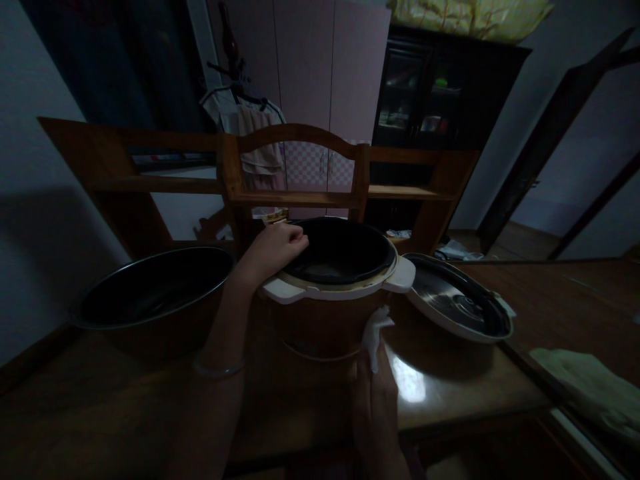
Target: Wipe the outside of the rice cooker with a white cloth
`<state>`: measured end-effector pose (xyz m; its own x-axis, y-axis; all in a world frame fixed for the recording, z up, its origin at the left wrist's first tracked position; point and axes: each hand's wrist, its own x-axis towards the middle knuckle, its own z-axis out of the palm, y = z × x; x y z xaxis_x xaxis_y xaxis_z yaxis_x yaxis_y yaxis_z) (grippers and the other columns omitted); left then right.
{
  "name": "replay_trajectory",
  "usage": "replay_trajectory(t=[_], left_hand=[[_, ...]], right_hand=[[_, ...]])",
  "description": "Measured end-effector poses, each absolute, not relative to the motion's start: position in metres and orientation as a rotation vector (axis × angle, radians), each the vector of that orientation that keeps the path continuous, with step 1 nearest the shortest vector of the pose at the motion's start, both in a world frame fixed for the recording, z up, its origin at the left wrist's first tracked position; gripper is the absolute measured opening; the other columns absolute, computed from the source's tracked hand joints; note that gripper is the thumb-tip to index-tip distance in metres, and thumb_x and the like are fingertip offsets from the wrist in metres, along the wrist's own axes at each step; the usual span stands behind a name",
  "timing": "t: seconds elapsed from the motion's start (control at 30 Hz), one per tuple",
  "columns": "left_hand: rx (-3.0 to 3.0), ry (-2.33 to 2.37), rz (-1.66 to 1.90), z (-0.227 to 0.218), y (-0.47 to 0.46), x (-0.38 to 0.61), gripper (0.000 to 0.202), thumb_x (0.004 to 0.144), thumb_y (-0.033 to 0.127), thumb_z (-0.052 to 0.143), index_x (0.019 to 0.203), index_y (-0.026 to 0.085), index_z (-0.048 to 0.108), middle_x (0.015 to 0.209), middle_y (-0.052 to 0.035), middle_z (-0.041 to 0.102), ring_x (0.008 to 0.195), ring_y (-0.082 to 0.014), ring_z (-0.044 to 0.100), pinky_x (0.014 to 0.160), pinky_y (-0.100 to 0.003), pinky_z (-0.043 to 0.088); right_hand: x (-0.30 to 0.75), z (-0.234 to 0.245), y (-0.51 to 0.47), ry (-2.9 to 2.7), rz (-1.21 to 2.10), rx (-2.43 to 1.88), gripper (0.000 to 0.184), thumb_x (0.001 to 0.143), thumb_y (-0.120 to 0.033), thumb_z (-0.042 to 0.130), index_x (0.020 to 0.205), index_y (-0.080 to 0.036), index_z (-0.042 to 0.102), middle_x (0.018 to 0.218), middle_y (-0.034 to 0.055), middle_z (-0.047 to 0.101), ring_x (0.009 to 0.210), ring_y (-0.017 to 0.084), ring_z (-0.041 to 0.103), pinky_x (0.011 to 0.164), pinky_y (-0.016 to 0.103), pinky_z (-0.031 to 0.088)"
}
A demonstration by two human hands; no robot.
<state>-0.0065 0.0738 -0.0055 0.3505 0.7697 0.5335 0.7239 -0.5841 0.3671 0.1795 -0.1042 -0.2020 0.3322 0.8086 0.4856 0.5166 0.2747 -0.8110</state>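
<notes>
An electric cooker [320, 323] with a brown body, white side handles and a dark inside stands uncovered in front of me. My left hand [277, 250] is closed over its upper left rim, with the fingertips partly hidden. Low by the cooker's right side, my right hand [377, 387] pinches a crumpled white tissue [373, 333], whose tip is close to the body. The cooker's round lid [450, 297] lies to the right, its metal inner side facing up.
A large dark basin [150, 320] stands on the wooden table [450, 387] at the left. Behind the cooker rises a wooden shelf frame [300, 198]. Pale cloth [590, 383] lies at the far right, below a doorway.
</notes>
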Motion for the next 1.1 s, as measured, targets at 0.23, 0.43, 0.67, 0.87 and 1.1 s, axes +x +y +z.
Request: replay_trajectory(t=[0.23,0.43,0.67,0.87,1.1], left_hand=[[2.518,1.406,1.055,-0.005,0.074,-0.006,0.034,0.089,0.029,0.054,0.057,0.019,0.046,0.055,0.0025,0.047,0.056,-0.013,0.048,0.059,-0.033,0.025],[2.527,1.406,1.052,-0.006,0.074,-0.005,0.034,0.089,0.029,0.053,0.057,0.02,0.046,0.057,0.0022,0.048,0.057,-0.0132,0.048,0.06,-0.033,0.025],[2.53,1.399,1.057,-0.006,0.074,-0.006,0.034,0.09,0.029,0.053,0.058,0.02,0.046,0.056,0.0023,0.048,0.056,-0.0132,0.047,0.06,-0.033,0.026],[2.519,1.41,1.045,-0.006,0.073,-0.006,0.034,0.09,0.03,0.053,0.058,0.02,0.046,0.056,0.0022,0.047,0.056,-0.0134,0.047,0.059,-0.033,0.026],[2.537,1.407,1.061,-0.006,0.073,-0.007,0.034,0.09,0.03,0.053,0.058,0.02,0.046,0.056,0.0022,0.047,0.057,-0.014,0.048,0.059,-0.033,0.026]], right_hand=[[0.187,-0.2,-0.103,-1.268,0.412,-1.403,0.066,0.107,-0.05,0.033,0.161,-0.012,0.034,0.168,0.0183,0.032,0.158,0.031,0.026,0.127,0.059,0.022],[0.185,-0.201,-0.104,-1.28,0.378,-1.364,0.061,0.108,-0.045,0.035,0.163,-0.02,0.029,0.169,0.0128,0.032,0.158,0.029,0.025,0.127,0.058,0.025],[0.184,-0.2,-0.102,-1.295,0.392,-1.363,0.059,0.108,-0.046,0.035,0.162,-0.021,0.032,0.167,0.0124,0.036,0.157,0.03,0.029,0.126,0.056,0.027],[0.184,-0.201,-0.103,-1.277,0.411,-1.325,0.058,0.108,-0.044,0.036,0.162,-0.026,0.031,0.167,0.01,0.037,0.156,0.028,0.03,0.126,0.055,0.027],[0.17,-0.199,-0.101,-1.184,0.451,-1.326,0.058,0.106,-0.049,0.041,0.157,-0.023,0.041,0.156,0.014,0.052,0.144,0.033,0.049,0.118,0.058,0.039]])
